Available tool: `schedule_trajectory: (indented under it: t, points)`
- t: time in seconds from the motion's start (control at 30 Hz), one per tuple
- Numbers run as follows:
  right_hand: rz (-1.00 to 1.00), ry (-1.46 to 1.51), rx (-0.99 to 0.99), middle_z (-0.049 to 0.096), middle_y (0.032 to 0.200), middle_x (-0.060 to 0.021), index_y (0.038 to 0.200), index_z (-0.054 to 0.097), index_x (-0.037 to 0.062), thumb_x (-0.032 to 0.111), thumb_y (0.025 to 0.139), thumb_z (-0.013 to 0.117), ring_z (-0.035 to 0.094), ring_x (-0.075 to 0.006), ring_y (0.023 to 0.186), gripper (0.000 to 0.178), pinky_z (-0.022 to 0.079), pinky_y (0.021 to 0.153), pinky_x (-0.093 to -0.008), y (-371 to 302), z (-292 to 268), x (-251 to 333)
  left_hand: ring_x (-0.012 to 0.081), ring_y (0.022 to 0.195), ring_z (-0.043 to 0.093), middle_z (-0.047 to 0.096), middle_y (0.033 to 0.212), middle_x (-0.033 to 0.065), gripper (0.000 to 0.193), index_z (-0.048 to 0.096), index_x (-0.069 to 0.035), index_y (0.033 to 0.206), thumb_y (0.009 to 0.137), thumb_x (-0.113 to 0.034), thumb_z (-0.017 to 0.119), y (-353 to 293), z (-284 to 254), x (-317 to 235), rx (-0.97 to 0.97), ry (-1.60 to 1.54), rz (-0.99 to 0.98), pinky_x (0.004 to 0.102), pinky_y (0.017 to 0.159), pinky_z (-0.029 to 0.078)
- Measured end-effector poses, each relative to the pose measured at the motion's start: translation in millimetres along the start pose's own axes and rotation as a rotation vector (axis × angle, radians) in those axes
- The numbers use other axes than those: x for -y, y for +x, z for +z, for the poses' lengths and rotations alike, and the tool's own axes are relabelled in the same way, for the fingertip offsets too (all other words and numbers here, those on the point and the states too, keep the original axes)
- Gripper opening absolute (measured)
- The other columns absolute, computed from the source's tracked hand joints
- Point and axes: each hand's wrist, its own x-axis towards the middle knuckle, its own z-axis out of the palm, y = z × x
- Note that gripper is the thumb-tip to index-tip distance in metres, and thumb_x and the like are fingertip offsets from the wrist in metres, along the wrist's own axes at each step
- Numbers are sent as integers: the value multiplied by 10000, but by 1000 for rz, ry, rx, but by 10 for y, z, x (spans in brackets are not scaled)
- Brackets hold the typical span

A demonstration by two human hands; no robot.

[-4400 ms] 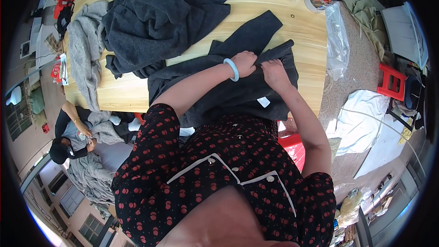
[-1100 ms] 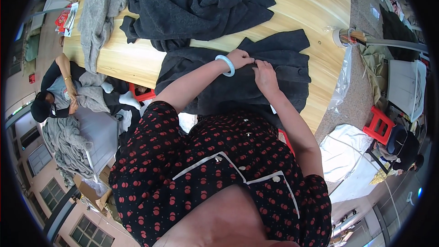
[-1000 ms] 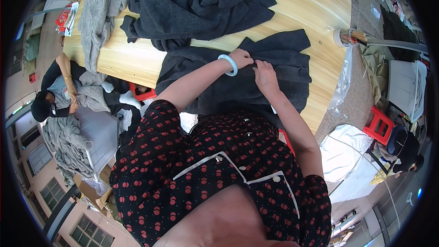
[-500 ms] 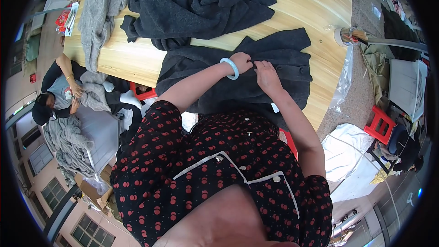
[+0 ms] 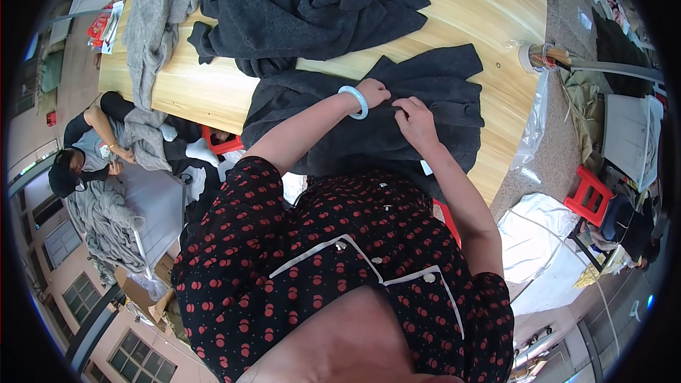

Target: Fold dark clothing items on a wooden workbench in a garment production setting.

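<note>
A dark grey buttoned cardigan (image 5: 319, 117) lies across the near edge of the table, one sleeve stretched toward the far right. Both hands are at its button front, a small gap between them. My left hand (image 5: 371, 92), with a pale bangle on the wrist, has its fingers curled closed on the knit. Just to the right, my right hand (image 5: 415, 122) pinches the cardigan's edge between thumb and fingers. Dark buttons show on the front to the right of that hand. Whatever lies beneath the fingertips is hidden.
Beyond the cardigan, a dark grey garment pile (image 5: 305, 10) sits on the wooden table (image 5: 489, 0). Light grey knitwear (image 5: 156, 28) hangs over its left edge. A seated person (image 5: 89, 145) handles grey knitwear at left. To the right stands a red stool (image 5: 590, 195).
My hands have drawn slightly apart at the button front, the left shifting a little left. At left, the other person's arm has lowered. The cardigan lies much as before.
</note>
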Motion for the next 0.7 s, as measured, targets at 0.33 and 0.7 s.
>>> schedule_trajectory:
  t: [0.33, 0.7]
  points:
    - [223, 115, 26, 576, 764, -130, 823, 564, 52, 81, 682, 552, 566, -300, 696, 145, 452, 642, -353, 18, 30, -15, 307, 774, 568, 602, 801, 183, 271, 628, -9, 790, 696, -250, 547, -31, -37, -52, 0, -26, 24, 347, 717, 433]
    - [-28, -207, 9, 548, 826, -172, 942, 542, -16, 33, 705, 542, 534, -324, 799, 242, 438, 719, -383, 23, 54, -50, 331, 818, 558, 585, 817, 210, 257, 601, 9, 766, 712, -226, 512, -60, -7, -77, 11, 280, 149, 379, 752, 432]
